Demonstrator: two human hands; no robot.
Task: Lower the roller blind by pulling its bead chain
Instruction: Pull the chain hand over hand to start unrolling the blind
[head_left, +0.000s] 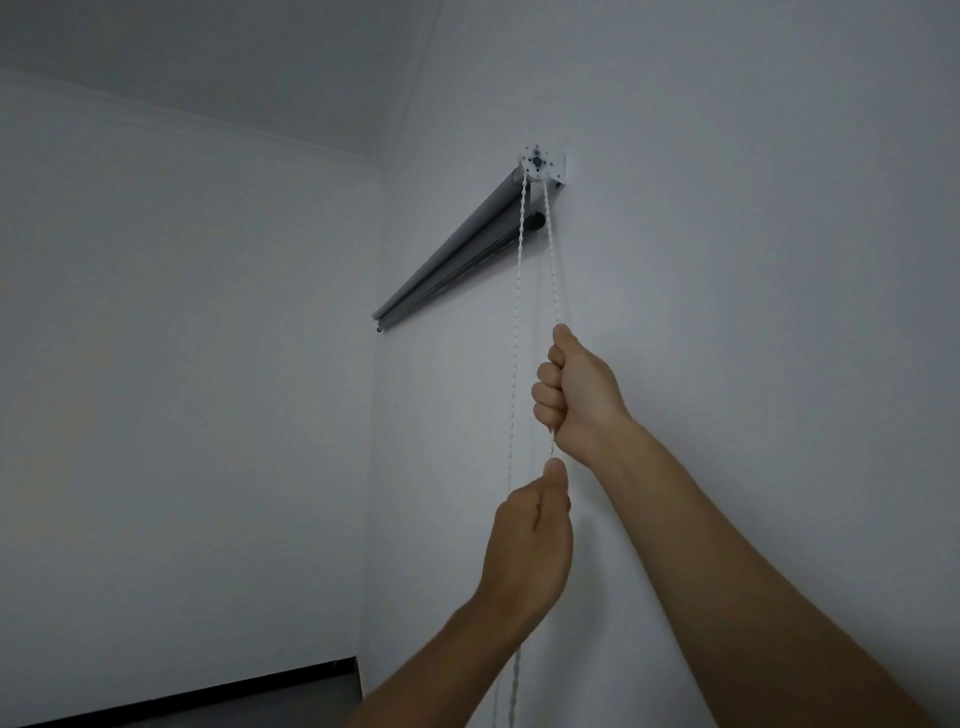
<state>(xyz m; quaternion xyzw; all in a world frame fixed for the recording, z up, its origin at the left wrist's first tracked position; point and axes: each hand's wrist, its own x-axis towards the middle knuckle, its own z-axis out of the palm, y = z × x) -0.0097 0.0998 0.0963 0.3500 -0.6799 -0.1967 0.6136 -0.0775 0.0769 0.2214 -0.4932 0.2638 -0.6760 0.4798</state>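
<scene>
A grey roller blind (457, 249) is mounted high on the white wall, rolled up, with only a short strip of fabric and its dark bottom bar showing below the tube. Its white bracket (540, 165) carries a white bead chain (519, 280) that hangs down in two strands. My right hand (576, 387) grips the right strand in a fist, roughly at mid height. Just below it, my left hand (530, 545) pinches the same strand between thumb and fingers. The left strand hangs free beside both hands and runs down out of view.
White walls meet in a corner (379, 312) left of the blind. A dark skirting strip (208, 693) runs along the bottom left. The grey ceiling (234, 67) fills the top of the view.
</scene>
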